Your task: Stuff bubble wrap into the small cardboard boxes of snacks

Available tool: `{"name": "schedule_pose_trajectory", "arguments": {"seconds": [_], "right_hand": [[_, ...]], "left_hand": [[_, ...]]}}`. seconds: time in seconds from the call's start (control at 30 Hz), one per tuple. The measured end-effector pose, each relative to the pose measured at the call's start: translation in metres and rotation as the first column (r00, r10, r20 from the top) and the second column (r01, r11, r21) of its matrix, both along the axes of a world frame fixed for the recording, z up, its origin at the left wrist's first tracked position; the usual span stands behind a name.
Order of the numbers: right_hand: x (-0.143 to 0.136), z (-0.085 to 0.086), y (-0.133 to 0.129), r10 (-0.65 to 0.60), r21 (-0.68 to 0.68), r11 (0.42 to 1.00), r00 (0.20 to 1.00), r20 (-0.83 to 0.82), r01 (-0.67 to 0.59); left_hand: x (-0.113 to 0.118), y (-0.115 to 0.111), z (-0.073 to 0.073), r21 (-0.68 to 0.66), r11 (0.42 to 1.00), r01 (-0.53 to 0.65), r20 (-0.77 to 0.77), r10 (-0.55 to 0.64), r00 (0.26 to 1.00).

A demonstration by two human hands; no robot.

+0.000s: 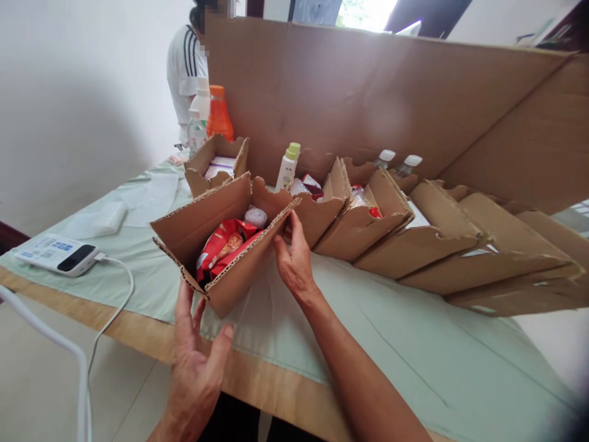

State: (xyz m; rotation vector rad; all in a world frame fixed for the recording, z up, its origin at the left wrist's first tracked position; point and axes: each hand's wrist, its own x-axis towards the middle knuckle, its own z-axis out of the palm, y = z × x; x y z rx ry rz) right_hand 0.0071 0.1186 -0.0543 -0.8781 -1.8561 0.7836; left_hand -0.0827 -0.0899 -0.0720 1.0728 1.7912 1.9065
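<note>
An open cardboard box (243, 270) is tilted above the green cloth, between my two hands. Inside it lie a red snack packet (223, 245) and a pale round item (256, 217). My left hand (197, 362) is at the box's near lower corner, its fingers against the underside and the thumb spread away. On the right, my right hand (294, 258) grips the box's far right edge with thumb and fingers. A white bottle with a green cap (288, 167) stands just behind the box.
Several cardboard boxes (377, 236) line the right, with packets and two clear bottles. An orange bottle (219, 116) and a small box (239, 161) are at the back left. A white device (59, 254) with a cable lies left. Behind a tall cardboard panel (368, 92) is a person (181, 67).
</note>
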Motion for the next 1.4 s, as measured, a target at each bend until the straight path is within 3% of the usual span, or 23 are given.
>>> {"name": "schedule_pose_trajectory", "arguments": {"seconds": [0.5,0.8,0.87,1.0,1.17,1.4], "right_hand": [[-0.030,-0.001,0.010,-0.084,0.113,0.990,0.995,0.046,0.079],[-0.026,-0.031,0.025,-0.021,0.328,0.944,0.999,-0.039,0.033],[-0.023,-0.040,0.027,-0.016,0.308,0.951,0.998,-0.060,0.034],[-0.012,-0.060,0.025,-0.076,0.121,0.989,0.997,-0.034,0.079],[-0.002,-0.078,0.028,-0.136,-0.041,0.990,0.991,0.011,0.136],[-0.005,-0.083,0.039,-0.174,-0.202,0.965,0.985,-0.017,0.167]], "left_hand": [[-0.002,0.008,-0.009,0.014,1.000,0.013,-0.047,-0.013,0.999],[0.015,0.015,-0.006,0.041,0.999,0.025,-0.006,-0.025,1.000],[0.020,0.018,-0.008,0.038,0.999,0.038,-0.019,-0.037,0.999],[0.028,0.027,-0.012,0.028,0.998,0.053,-0.059,-0.051,0.997],[0.030,0.057,-0.012,0.012,0.997,0.077,-0.085,-0.076,0.993],[0.022,0.145,0.003,-0.039,0.988,0.147,-0.040,-0.149,0.988]]}}
